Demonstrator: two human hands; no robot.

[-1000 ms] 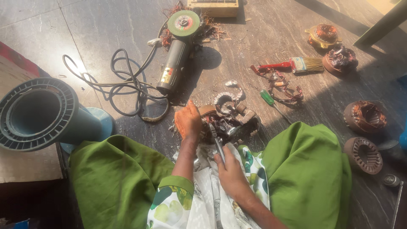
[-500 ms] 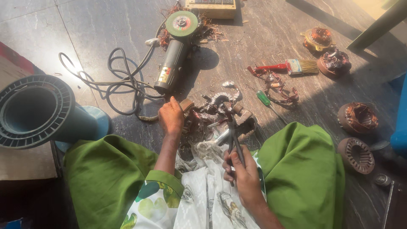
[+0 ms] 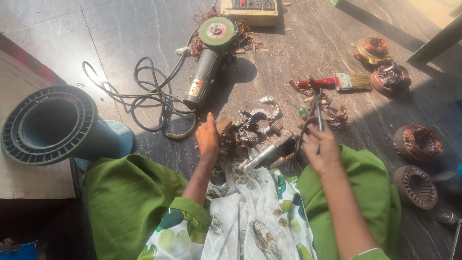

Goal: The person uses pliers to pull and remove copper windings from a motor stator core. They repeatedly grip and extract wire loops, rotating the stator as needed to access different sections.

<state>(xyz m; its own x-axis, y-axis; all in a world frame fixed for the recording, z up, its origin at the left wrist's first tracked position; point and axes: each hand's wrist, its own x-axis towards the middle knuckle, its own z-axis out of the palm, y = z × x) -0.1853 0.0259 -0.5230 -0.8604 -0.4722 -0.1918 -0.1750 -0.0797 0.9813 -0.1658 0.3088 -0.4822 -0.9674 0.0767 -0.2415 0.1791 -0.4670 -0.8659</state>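
Note:
My left hand rests flat on a small wooden block at the left edge of a heap of broken metal motor parts on the dark stone floor. My right hand is raised to the right of the heap and grips a pair of dark pliers, jaws pointing up and away. A short metal shaft lies between my hands, just above a white patterned cloth on my lap. My knees in green cloth frame the heap.
An angle grinder with a green disc and coiled cable lies ahead. A switch box sits at the top. A blue ribbed spool lies left. A red-handled brush and several copper-wound stators lie right.
My right hand has lifted out to the right with the pliers, away from the heap. My left hand has stayed on the heap's left edge.

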